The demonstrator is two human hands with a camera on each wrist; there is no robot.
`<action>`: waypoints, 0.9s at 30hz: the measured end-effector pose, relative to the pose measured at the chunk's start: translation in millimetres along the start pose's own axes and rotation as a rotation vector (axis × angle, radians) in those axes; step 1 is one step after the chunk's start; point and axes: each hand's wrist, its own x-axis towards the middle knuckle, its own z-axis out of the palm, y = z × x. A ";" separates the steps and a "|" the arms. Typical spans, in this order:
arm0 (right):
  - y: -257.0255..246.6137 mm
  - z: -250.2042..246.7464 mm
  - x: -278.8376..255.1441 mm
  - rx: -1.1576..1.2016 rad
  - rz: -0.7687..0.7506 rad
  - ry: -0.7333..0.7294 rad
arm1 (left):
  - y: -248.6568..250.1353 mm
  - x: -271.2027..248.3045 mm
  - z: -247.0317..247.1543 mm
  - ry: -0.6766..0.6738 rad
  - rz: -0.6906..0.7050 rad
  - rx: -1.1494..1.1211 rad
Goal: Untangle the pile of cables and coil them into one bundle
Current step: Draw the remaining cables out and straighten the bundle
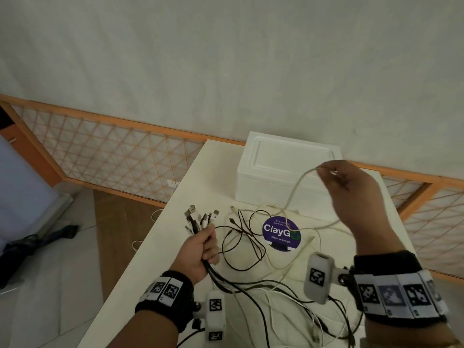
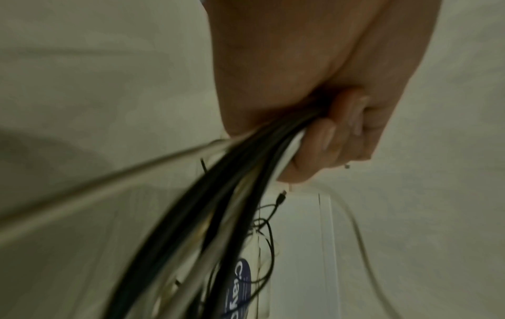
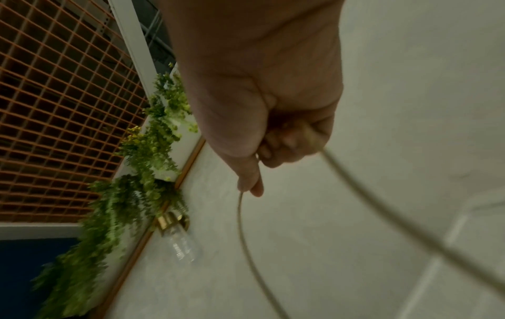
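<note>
My left hand [image 1: 204, 249] grips a bunch of black and white cables [image 1: 241, 285] near their plug ends [image 1: 200, 217], which fan out above the fist. In the left wrist view the fingers [image 2: 322, 138] curl round that cable bunch [image 2: 218, 205]. My right hand [image 1: 351, 194] is raised above the table and pinches a white cable [image 1: 296, 189] between thumb and fingers; the cable [image 3: 246, 248] hangs in a loop from the hand [image 3: 259, 151]. Loose thin black and white cables [image 1: 241, 237] lie tangled on the white table [image 1: 160, 247].
A white foam box [image 1: 283, 169] stands at the table's back. A round blue sticker [image 1: 281, 232] lies under the cables. An orange-framed lattice fence [image 1: 113, 151] runs behind, and the floor drops off to the table's left. Dark cloth [image 1: 37, 242] lies on the floor.
</note>
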 end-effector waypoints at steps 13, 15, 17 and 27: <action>92.6 -32.6 -42.0 -0.511 0.441 -0.334 | 4.6 -27.3 -2.4 -0.058 0.074 -0.077; 31.6 10.1 -55.4 -0.067 0.317 -0.648 | 2.7 -35.5 17.6 -0.169 0.071 -0.021; -15.0 58.8 -78.8 0.132 0.164 -0.983 | -0.1 -43.4 38.3 -0.267 0.098 0.005; 0.3 69.5 -115.7 -0.414 -0.058 -1.177 | 13.6 -46.6 2.6 -0.098 0.255 -0.193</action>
